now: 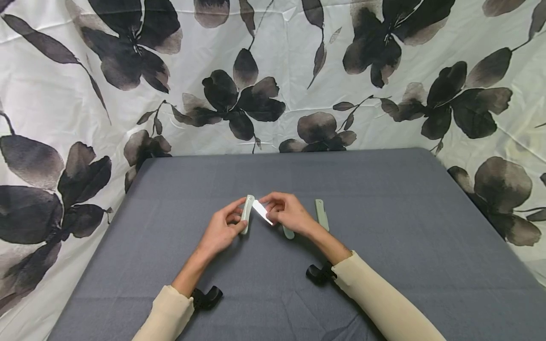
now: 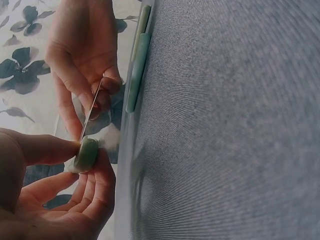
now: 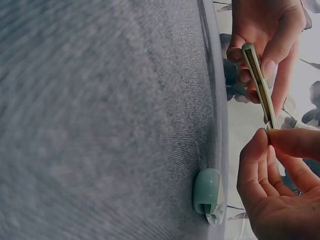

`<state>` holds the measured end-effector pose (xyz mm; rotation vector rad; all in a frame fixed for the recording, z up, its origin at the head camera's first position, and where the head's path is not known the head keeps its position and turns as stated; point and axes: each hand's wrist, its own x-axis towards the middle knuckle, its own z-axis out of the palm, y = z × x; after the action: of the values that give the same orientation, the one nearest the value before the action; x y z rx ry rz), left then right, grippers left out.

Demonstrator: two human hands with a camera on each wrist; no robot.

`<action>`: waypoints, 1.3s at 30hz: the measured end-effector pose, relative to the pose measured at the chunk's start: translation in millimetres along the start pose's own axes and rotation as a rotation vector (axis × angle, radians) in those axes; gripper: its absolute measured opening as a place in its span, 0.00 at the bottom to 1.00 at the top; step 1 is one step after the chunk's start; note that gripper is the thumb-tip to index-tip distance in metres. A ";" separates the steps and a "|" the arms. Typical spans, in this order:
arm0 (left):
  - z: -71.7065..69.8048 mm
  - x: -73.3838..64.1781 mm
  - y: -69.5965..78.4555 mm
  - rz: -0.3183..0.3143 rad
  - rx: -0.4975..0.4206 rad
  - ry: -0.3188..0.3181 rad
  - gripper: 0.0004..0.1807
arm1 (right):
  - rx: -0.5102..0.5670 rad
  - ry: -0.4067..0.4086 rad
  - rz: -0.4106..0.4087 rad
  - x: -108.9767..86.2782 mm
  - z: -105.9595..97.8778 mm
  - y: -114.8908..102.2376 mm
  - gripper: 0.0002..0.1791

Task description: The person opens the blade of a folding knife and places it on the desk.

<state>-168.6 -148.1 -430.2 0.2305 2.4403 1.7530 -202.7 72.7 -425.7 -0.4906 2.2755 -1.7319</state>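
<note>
Above the cloth, my left hand (image 1: 219, 230) grips the pale green handle (image 1: 247, 216) of a folding knife between thumb and fingers. Its shiny blade (image 1: 262, 211) stands partly swung out from the handle's top end, pointing down to the right. My right hand (image 1: 292, 215) pinches that blade near its tip. The right wrist view shows the long slot in the handle (image 3: 259, 82). A second green folding knife (image 1: 288, 233) lies on the cloth below the right hand, partly hidden by it. Beyond the right wrist lies a third green folding knife (image 1: 322, 214).
A dark grey cloth (image 1: 384, 199) covers the table, with creases near the front edge. Behind it hangs a white curtain (image 1: 298, 61) with dark flowers. Black wrist cameras (image 1: 207, 298) sit below both forearms, by the cream sleeves.
</note>
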 end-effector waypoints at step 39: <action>-4.3 -6.2 -5.1 0.022 0.023 -0.060 0.35 | -0.174 -0.024 -0.062 -4.0 -12.3 2.3 0.21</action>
<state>-163.6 -155.0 -433.5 0.3089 2.4256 1.7023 -204.1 85.8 -424.6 -0.6182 2.4301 -1.5532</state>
